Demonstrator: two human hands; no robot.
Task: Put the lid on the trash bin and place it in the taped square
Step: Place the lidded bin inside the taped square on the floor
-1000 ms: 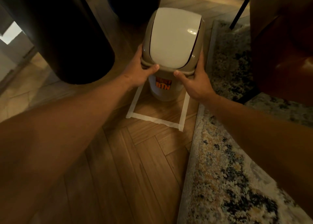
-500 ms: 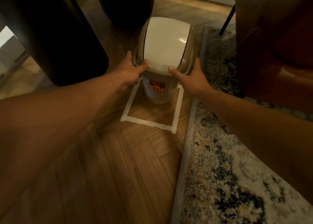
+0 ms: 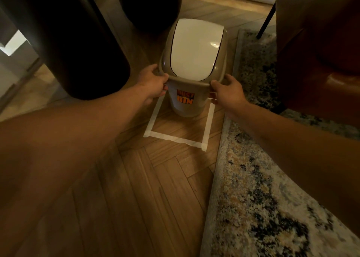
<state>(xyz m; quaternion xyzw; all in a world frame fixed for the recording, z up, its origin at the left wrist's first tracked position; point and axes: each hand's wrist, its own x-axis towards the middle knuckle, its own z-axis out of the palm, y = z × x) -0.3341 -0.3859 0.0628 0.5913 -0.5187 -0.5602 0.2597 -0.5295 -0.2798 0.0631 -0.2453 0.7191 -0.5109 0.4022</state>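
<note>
where thumbs pressed the lid (image 3: 195, 48) before, both hands' grip now clasps the trash bin (image 3: 187, 101) beneath it

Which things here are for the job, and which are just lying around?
For the job:
- bin
- lid, on the bin
- taped square on the floor
- left hand and right hand, at the lid's rim

Just lying around:
- rug
- brown chair
- dark round things behind the bin
</note>
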